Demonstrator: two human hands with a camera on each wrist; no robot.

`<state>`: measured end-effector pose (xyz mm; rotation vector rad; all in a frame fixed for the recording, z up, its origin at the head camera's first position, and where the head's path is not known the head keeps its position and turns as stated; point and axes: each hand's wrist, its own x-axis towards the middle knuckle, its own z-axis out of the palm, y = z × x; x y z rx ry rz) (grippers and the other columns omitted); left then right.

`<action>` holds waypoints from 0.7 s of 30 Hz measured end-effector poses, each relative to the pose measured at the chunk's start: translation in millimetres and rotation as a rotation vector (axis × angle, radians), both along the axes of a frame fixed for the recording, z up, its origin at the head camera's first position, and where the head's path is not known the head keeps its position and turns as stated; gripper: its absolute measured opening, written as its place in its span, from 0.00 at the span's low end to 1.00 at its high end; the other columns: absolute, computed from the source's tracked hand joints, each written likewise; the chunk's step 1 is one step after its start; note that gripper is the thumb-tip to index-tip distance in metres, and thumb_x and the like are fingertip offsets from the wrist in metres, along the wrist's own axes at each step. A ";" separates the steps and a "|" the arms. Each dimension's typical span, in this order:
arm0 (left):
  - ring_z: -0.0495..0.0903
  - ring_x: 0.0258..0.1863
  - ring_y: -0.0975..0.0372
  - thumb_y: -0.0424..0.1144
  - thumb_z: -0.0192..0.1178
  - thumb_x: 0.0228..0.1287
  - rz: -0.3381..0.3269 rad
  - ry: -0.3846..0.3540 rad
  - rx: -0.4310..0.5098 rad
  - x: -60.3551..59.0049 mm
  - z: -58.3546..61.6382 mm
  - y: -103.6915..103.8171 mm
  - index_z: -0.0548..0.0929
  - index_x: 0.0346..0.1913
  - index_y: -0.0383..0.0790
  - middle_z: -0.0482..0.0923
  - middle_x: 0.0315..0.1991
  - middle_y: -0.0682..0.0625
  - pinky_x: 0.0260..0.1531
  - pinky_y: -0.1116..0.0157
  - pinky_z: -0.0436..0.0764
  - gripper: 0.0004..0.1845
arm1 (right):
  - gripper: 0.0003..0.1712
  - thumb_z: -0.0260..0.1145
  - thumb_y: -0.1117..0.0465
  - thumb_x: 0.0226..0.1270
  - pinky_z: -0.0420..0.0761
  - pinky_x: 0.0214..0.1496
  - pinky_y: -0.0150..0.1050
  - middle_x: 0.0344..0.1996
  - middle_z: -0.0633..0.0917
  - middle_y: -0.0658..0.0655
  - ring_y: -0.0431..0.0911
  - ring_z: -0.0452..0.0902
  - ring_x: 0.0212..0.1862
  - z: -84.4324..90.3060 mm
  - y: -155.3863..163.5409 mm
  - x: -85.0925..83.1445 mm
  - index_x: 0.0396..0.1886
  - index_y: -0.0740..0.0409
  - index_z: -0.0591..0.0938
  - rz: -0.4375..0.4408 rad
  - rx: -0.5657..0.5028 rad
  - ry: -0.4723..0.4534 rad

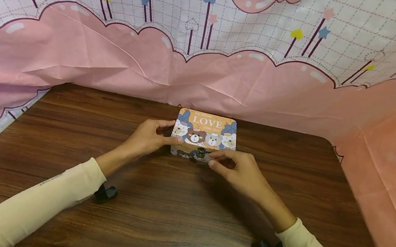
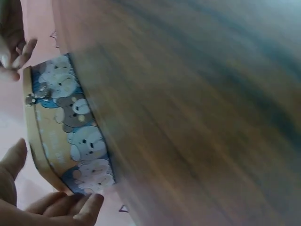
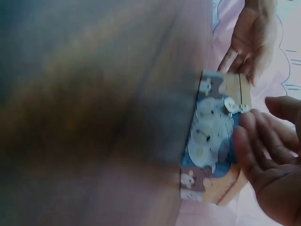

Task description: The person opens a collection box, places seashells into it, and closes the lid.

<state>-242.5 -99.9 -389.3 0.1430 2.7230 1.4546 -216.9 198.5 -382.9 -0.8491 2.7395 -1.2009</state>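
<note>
A small tin box (image 1: 205,129) with bears and the word LOVE on its lid lies on the table, its lid down. My left hand (image 1: 149,137) holds its left end, thumb at the lid's front edge and fingers along the side. On the front hangs a metal clasp (image 3: 230,105). My right hand (image 1: 241,171) is at the front right of the box, fingertips close beside the clasp and thumb apart from the fingers. Whether those fingertips touch the clasp is hard to tell. In the left wrist view the bear-printed front (image 2: 77,117) shows.
The dark wooden table (image 1: 164,223) reaches back to a pink and white printed cloth (image 1: 113,60), which hangs behind and along the sides. The box stands near the table's back edge. Black straps (image 1: 106,192) show under the pale sleeves (image 1: 36,205).
</note>
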 end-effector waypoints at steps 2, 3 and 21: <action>0.74 0.72 0.46 0.58 0.74 0.62 -0.004 0.028 -0.019 1.0 1.8 0.8 0.75 0.74 0.49 0.71 0.76 0.43 0.72 0.47 0.78 0.40 | 0.11 0.72 0.53 0.72 0.90 0.43 0.36 0.41 0.91 0.44 0.39 0.86 0.43 1.8 -0.2 -2.5 0.50 0.50 0.91 -0.012 -0.034 0.105; 0.75 0.71 0.45 0.58 0.73 0.63 -0.004 0.045 -0.038 1.9 2.8 1.2 0.75 0.74 0.49 0.71 0.76 0.43 0.71 0.47 0.79 0.39 | 0.10 0.72 0.55 0.72 0.90 0.41 0.36 0.40 0.91 0.44 0.39 0.86 0.42 2.3 -0.4 -3.9 0.48 0.50 0.91 -0.012 -0.047 0.157; 0.51 0.84 0.45 0.52 0.66 0.73 -0.220 0.285 -0.305 10.1 -0.8 2.9 0.78 0.72 0.50 0.62 0.81 0.42 0.81 0.35 0.55 0.28 | 0.44 0.74 0.44 0.68 0.63 0.79 0.71 0.78 0.68 0.60 0.62 0.57 0.81 -7.1 -14.1 -31.9 0.80 0.46 0.67 0.063 0.384 0.438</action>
